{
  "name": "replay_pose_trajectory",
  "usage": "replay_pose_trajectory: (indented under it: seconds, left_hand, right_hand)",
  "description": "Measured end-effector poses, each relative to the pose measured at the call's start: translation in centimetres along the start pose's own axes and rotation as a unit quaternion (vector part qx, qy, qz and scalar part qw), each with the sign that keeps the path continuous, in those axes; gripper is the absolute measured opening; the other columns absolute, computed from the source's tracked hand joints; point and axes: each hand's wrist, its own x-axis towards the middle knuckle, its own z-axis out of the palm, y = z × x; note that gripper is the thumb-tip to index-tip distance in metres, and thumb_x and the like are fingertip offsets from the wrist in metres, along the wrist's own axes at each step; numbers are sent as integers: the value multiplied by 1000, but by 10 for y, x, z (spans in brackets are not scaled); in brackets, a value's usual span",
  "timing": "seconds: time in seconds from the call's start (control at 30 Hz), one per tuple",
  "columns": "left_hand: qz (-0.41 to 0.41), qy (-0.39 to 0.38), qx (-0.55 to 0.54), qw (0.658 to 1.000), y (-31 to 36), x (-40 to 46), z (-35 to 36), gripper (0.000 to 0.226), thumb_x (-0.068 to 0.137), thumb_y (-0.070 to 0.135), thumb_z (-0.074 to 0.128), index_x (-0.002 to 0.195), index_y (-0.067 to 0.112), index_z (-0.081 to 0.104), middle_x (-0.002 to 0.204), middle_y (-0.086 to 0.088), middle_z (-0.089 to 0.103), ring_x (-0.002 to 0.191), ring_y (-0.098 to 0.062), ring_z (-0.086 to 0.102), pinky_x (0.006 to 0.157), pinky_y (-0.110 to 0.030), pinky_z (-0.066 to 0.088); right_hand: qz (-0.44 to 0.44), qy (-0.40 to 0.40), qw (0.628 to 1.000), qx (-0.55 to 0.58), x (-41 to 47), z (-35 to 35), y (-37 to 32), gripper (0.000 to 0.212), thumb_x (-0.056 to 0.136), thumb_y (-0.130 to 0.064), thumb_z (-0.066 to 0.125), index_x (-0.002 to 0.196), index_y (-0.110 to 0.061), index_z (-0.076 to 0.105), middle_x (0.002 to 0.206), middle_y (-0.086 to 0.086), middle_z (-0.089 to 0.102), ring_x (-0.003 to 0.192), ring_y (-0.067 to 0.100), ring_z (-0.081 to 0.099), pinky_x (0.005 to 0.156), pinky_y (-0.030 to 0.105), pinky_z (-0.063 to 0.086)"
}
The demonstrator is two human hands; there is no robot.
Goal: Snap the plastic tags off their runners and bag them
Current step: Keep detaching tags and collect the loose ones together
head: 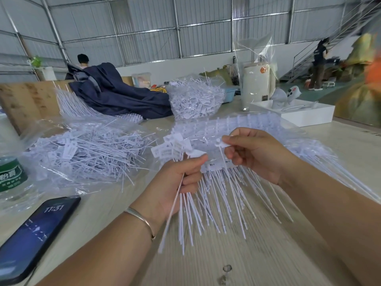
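**Two hands holding white plastic tags over a table**

The left hand (181, 178) is gripping a bunch of white tags (171, 148). Its fingers are curling round the thin stems, and the flat tag heads are sticking up above the thumb. The long stems are hanging down below the hand, over the table (257, 254). A thin bracelet (142, 220) is sitting on the left wrist.

The right hand (253, 151) is pinching one single tag (221, 144) by its head, between the thumb and the first fingers. This tag's stem is pointing down. The two hands are near each other but not touching.

Under the hands, a big sheet of tags on runners (237, 129) is lying on the table, with many stems fanning out toward the person.

To the left, a clear bag of loose tags (86, 153) is lying open on the table. Farther back, a second full bag (195, 98) is sitting beside a dark blue cloth (119, 96).

A phone (35, 234) is lying at the near left, showing 11:31. A bottle with a green label (10, 172) is standing at the left edge. A white tray (309, 114) is sitting at the far right of the table.
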Motion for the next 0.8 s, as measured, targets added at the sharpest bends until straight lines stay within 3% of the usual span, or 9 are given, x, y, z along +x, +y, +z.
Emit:
replay_pose_trajectory:
  seconds: [0.07, 0.13, 0.2, 0.3, 0.4, 0.47, 0.53, 0.67, 0.8]
  left_hand:
    - [10, 31, 33, 999, -1, 1, 0, 26, 68, 18, 74, 50, 23, 56, 53, 8, 24, 39, -3, 21, 33, -14, 18]
    - [6, 49, 31, 998, -2, 2, -1, 28, 75, 19, 72, 57, 21, 51, 54, 7, 26, 40, -4, 23, 34, -15, 19]
    - [1, 54, 24, 998, -2, 2, 1, 24, 83, 24, 68, 67, 18, 53, 56, 4, 40, 44, -6, 34, 37, -15, 25]
    - [-6, 55, 35, 998, -5, 1, 4, 29, 86, 37, 65, 77, 10, 73, 73, -6, 65, 66, -16, 60, 59, -25, 46]
    - [-21, 28, 10, 999, -9, -2, 11, 41, 95, 43, 53, 88, 8, 73, 73, -10, 67, 66, -21, 68, 56, -27, 55]
    - [-41, 25, 9, 999, -9, -3, 15, 43, 95, 48, 50, 87, 8, 65, 62, -6, 61, 50, -18, 61, 47, -23, 50]
    - [-52, 23, 9, 998, -8, -3, 15, 43, 94, 51, 49, 85, 10, 58, 52, 1, 47, 37, -10, 42, 38, -18, 37]
    - [-26, 19, 21, 999, -4, -2, 13, 41, 87, 52, 56, 67, 18, 48, 52, 7, 23, 37, -4, 21, 35, -16, 21]
    - [31, 49, -11, 998, -2, -2, 12, 30, 85, 37, 64, 63, 20, 54, 50, 8, 25, 37, -3, 20, 34, -15, 19]
  right_hand:
    - [7, 2, 1000, 8, 1, 0, 1, 18, 71, -21, 73, 69, -15, 56, 62, 11, 64, 49, 15, 46, 47, 19, 43]
    - [14, -10, 1000, 19, 1, 2, 2, 18, 70, -21, 74, 67, -16, 57, 66, 14, 67, 48, 16, 47, 47, 19, 44]
    - [20, -33, 999, 19, 1, 4, 3, 18, 70, -21, 74, 68, -16, 57, 70, 16, 69, 48, 15, 48, 49, 20, 45]
    - [21, -59, 998, 9, 1, 8, 6, 19, 73, -23, 72, 73, -15, 55, 74, 15, 70, 49, 14, 50, 52, 20, 46]
    - [-6, -47, 998, -34, 1, 12, 10, 20, 78, -23, 71, 73, -13, 55, 71, 10, 68, 52, 13, 49, 56, 21, 45]
    - [-38, -19, 996, -84, 1, 14, 12, 22, 83, -20, 71, 72, -8, 57, 68, 10, 63, 54, 15, 47, 55, 20, 43]
    - [-63, 0, 991, -115, 1, 14, 12, 25, 84, -20, 72, 74, -3, 57, 67, 12, 59, 55, 16, 46, 54, 19, 42]
    - [-70, 2, 988, -137, 0, 15, 11, 26, 85, -24, 71, 78, -2, 59, 69, 10, 63, 58, 16, 51, 58, 21, 46]
    - [-7, -69, 996, -56, -3, 20, 11, 42, 77, -34, 69, 104, -3, 59, 98, 17, 70, 85, 23, 68, 84, 35, 55]
